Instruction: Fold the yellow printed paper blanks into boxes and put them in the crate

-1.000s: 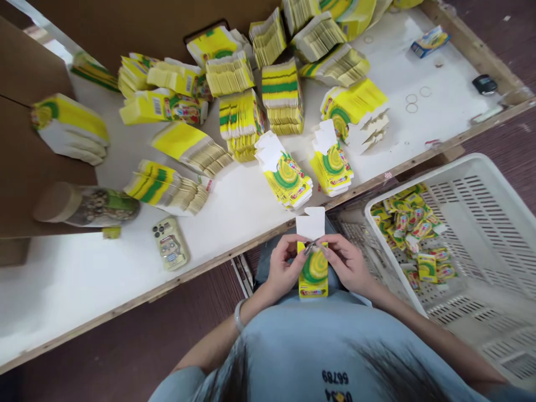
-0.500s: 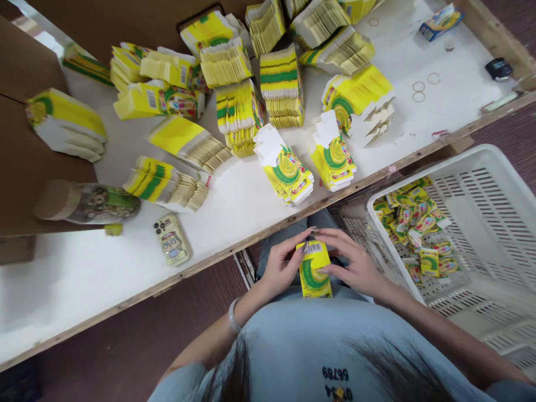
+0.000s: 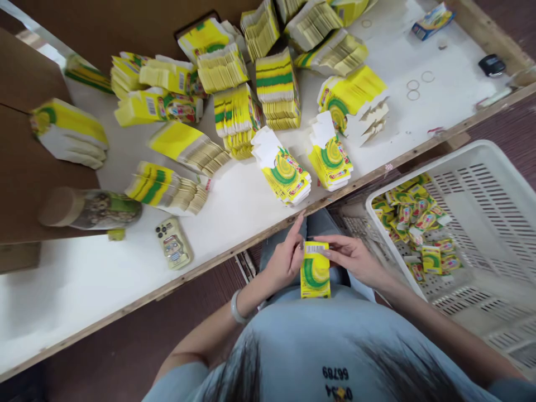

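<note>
A small yellow box (image 3: pixel 315 273) with a green swirl and a barcode near its top is upright in front of my body, below the table's edge. My right hand (image 3: pixel 349 257) pinches its upper right side between thumb and fingers. At the box's upper left is my left hand (image 3: pixel 288 254), its index finger stretched out toward the table edge and its other fingers bent close to the box's corner. Whether those bent fingers grip the box is hard to make out.
Stacks of flat yellow cartons (image 3: pixel 278 89) cover the back of the white table (image 3: pixel 234 215). A phone (image 3: pixel 173 244) and a jar (image 3: pixel 92 209) are at the left. A white basket (image 3: pixel 494 223) holding small yellow packs (image 3: pixel 431 259) stands at the right.
My left hand has drawn back slightly from the box's top and its index finger has straightened upward. My right thumb has moved up toward the top flap. The view has shifted a little.
</note>
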The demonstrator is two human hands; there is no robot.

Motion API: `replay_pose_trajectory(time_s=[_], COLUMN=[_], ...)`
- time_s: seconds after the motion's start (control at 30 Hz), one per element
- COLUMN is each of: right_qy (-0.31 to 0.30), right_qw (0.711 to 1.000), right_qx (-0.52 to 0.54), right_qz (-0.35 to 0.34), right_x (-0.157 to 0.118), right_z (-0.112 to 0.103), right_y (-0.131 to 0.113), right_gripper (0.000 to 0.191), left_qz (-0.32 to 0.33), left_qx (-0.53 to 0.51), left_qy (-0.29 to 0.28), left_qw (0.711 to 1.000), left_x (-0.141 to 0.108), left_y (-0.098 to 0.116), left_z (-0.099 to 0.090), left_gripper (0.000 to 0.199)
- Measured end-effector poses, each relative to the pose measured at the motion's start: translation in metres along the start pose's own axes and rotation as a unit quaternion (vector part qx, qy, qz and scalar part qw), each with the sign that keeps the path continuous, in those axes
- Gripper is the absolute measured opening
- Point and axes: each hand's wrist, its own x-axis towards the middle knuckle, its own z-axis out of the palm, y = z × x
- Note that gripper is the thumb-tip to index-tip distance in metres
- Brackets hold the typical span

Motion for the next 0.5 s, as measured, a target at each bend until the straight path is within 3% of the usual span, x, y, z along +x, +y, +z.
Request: replay_pose_trajectory(time_s=[0.07,0.1,0.13,0.2,0.27,0.3,0.33,0.4,0.5], right_qy=[0.100,0.164,0.243,0.383,0.470,0.494,0.501,0.486,0.442], right_qw=[0.991,0.973,0.936,0.798,0.648,0.594,0.566,0.566,0.627], right_qx=[-0.075,-0.141,-0.221,-0.437,-0.577,-0.613,-0.632,-0.637,-0.604], right_qz=[-0.049,-0.083,-0.127,-0.162,-0.161,-0.165,-0.170,-0.193,-0.217], right_x=[-0.009,-0.016,-0.024,-0.042,-0.056,-0.060,-0.061,-0.056,-0.032], right_z=[-0.017,-0.032,-0.051,-0.093,-0.128,-0.138,-0.142,-0.135,-0.102], right_y=[-0.004,-0.008,-0.014,-0.027,-0.036,-0.038,-0.039,-0.037,-0.031], right_gripper=[0.034,0.034,0.036,0.044,0.057,0.065,0.071,0.071,0.056], left_qz=[0.044,0.046,0.042,0.028,-0.008,-0.035,-0.061,-0.099,-0.115], left_qx=[0.087,0.125,0.146,0.183,0.223,0.237,0.240,0.225,0.211], left_qy=[0.043,0.086,0.130,0.209,0.256,0.259,0.250,0.210,0.166], left_qw=[0.994,0.987,0.980,0.960,0.941,0.936,0.936,0.946,0.956], left_x=[0.031,0.051,0.074,0.121,0.164,0.182,0.197,0.219,0.237], left_y=[-0.004,-0.008,-0.014,-0.028,-0.045,-0.053,-0.060,-0.071,-0.079], left_z=[-0.020,-0.034,-0.050,-0.081,-0.106,-0.115,-0.121,-0.129,-0.141], left_gripper=[0.045,0.040,0.041,0.050,0.064,0.066,0.063,0.047,0.037])
